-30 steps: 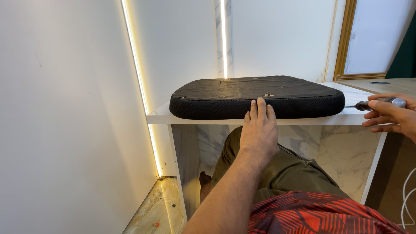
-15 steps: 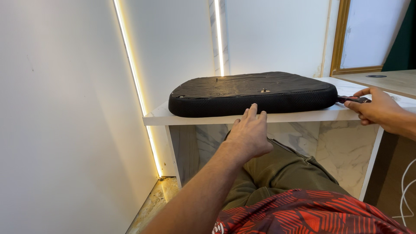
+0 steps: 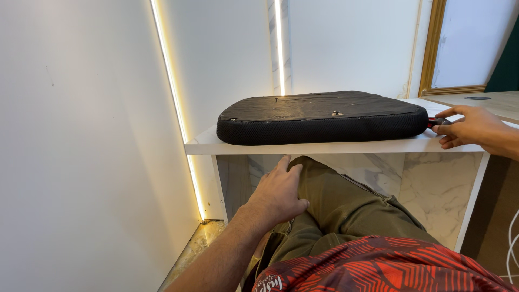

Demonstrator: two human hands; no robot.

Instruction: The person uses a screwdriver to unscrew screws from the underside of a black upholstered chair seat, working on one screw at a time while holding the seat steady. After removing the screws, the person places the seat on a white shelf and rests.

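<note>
Left hand (image 3: 278, 192) dropping off seat cushion (image 3: 324, 116) onto knee, fingers loose; right hand (image 3: 469, 127) gripping red-black tool (image 3: 436, 121) at shelf (image 3: 303, 147) right edge.

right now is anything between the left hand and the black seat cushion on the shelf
Yes. The left hand rests on the person's knee below the white shelf board, and the black seat cushion lies on top of that board. The board's front edge sits between them. The right hand is at the cushion's right end, touching a small dark tool.

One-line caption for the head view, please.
Left hand rests on an olive-trousered knee; right hand grips a tool beside a black seat cushion.
</note>
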